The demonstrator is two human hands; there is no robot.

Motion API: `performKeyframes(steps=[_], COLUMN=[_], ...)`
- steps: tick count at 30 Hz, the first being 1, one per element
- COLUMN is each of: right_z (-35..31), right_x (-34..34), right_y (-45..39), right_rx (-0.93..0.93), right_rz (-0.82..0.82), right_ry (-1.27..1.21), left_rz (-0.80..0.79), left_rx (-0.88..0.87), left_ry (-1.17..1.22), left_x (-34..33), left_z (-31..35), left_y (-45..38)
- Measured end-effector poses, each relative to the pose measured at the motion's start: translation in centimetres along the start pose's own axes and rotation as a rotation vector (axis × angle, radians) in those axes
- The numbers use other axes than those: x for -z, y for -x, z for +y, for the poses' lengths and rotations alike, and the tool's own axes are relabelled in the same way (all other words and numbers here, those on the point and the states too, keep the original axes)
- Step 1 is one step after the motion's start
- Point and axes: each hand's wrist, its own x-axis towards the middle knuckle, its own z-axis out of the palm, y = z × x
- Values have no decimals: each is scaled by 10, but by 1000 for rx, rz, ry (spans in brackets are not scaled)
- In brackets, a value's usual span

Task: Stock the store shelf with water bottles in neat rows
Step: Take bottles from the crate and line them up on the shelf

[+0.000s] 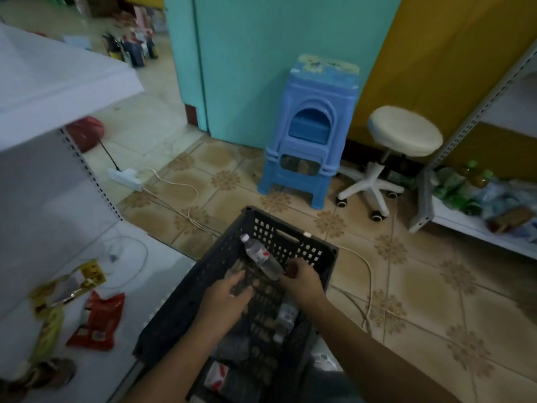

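Tiled floor, one black crate [290, 242], two hands [261, 289] each gripping one water bottle [261, 255].

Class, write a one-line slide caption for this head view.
Both hands, left and right, lift water bottles from a dark crate.

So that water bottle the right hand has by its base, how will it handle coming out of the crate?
The water bottle looks full, so probably heavy for its size. The right hand grips only the base, so it may droop. Being round, it would likely roll if dropped in the crate.
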Motion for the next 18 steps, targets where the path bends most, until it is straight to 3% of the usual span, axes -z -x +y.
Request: performKeyframes(steps=[10,13,18], right_z=[100,127,158], right_x=[-106,-136,-171], right_y=[-200,-240,-276], right_rx=[-57,4,99], right_rz=[-27,-14,134], right_ry=[236,315,397], left_rz=[-5,4,47], left_rx=[209,244,353], left_ry=[119,174,306], left_x=[-82,-100,-114], left_z=[-99,-130,-170], left_y=[-196,-234,-280])
